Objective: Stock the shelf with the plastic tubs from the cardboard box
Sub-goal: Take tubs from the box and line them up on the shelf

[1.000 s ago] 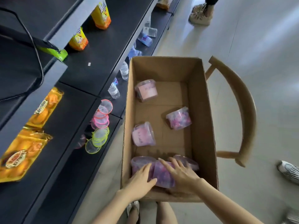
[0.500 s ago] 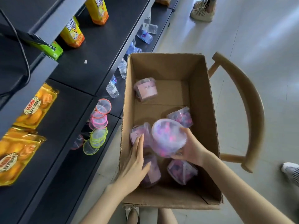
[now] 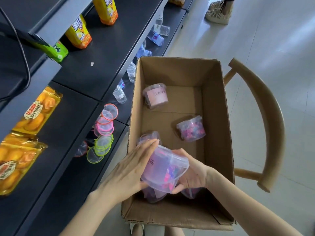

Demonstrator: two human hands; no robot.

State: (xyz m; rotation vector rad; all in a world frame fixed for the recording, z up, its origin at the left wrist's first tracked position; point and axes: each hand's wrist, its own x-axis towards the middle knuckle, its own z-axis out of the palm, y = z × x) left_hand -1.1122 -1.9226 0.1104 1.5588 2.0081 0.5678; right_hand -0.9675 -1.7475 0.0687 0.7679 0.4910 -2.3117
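Left of cardboard box (image 3: pixel 214 116), dark shelf (image 3: pixel 95 68); right, wooden chair (image 3: pixel 272 120); pale floor (image 3: pixel 272 40).

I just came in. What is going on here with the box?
A person holds a clear plastic tub above the cardboard box, which seems to rest on a wooden chair beside the dark shelf. The right grip curls under the tub; the left grip presses flat on its side. Other tubs lie in the box.

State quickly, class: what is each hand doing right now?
Left hand: open, straight fingers pressed flat against the tub.
Right hand: closed round the tub, holding it.
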